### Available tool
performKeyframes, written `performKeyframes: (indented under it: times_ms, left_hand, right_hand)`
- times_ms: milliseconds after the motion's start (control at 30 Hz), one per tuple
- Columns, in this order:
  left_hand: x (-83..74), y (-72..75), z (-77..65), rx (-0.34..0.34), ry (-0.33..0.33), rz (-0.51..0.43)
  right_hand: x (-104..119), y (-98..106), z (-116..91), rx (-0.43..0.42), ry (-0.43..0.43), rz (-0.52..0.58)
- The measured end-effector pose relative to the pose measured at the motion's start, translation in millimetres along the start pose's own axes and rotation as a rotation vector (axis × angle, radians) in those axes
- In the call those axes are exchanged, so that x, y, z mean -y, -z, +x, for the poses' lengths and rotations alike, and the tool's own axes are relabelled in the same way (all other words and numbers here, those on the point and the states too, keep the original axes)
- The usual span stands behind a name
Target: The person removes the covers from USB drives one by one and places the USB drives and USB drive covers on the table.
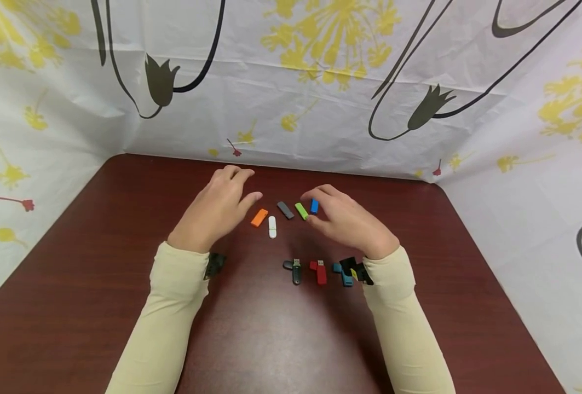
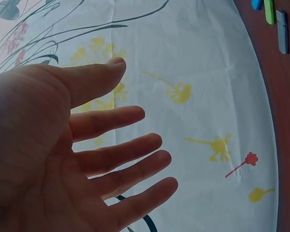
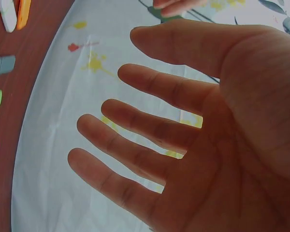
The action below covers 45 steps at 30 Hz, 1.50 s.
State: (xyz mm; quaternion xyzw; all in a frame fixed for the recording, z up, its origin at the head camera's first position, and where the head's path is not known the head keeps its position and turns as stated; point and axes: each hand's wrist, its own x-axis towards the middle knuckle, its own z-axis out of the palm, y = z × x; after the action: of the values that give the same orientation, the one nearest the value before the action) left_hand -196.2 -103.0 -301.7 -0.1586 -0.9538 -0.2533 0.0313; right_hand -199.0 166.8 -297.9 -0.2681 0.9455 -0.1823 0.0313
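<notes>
My left hand (image 1: 217,205) hovers over the table with fingers spread and nothing held, left of an orange USB stick (image 1: 259,218) and a white USB stick (image 1: 272,227). In the left wrist view its palm and relaxed fingers show plainly. My right hand (image 1: 347,219) is likewise bare, near a green USB stick (image 1: 301,211) and partly over a blue one (image 1: 314,206). A grey USB stick (image 1: 286,210) lies between the two hands. Closer to me are three uncapped sticks, their caps beside them: a black one (image 1: 297,272), a red one (image 1: 322,273) and a teal one (image 1: 347,279).
The dark red-brown table (image 1: 251,328) carries everything. A white cloth (image 1: 291,71) with yellow flowers and dark stems hangs behind it and along both sides. The right wrist camera (image 1: 357,271) overlaps the teal stick in the head view.
</notes>
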Motion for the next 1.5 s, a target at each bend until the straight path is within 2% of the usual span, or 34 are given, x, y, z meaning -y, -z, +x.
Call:
performKeyframes:
  times_ms: [400, 567, 800, 967, 1167, 1500]
  left_hand:
    - [-12.3, -3.4, 3.3, -0.030, -0.018, -0.030]
    - [-14.0, -4.8, 3.0, -0.014, -0.013, -0.030]
    - [-14.1, -6.7, 2.8, 0.001, -0.008, -0.036]
    - [-14.1, -7.0, 3.1, -0.002, -0.014, -0.037]
    - [-14.2, -6.6, 2.8, 0.008, -0.008, -0.046]
    - [-15.9, -6.8, 3.0, 0.014, 0.000, -0.059]
  right_hand:
    - [21.1, -21.7, 32.4, 0.004, 0.118, 0.022]
    - [22.6, -38.3, 46.8, 0.068, 0.124, -0.002]
    - [19.4, -67.8, 61.7, 0.283, 0.029, -0.076]
    - [14.0, -81.0, 68.1, 0.361, -0.022, -0.089]
    - [6.5, -87.5, 70.3, 0.401, -0.063, -0.125]
    - [5.3, -82.3, 67.0, 0.335, -0.103, -0.146]
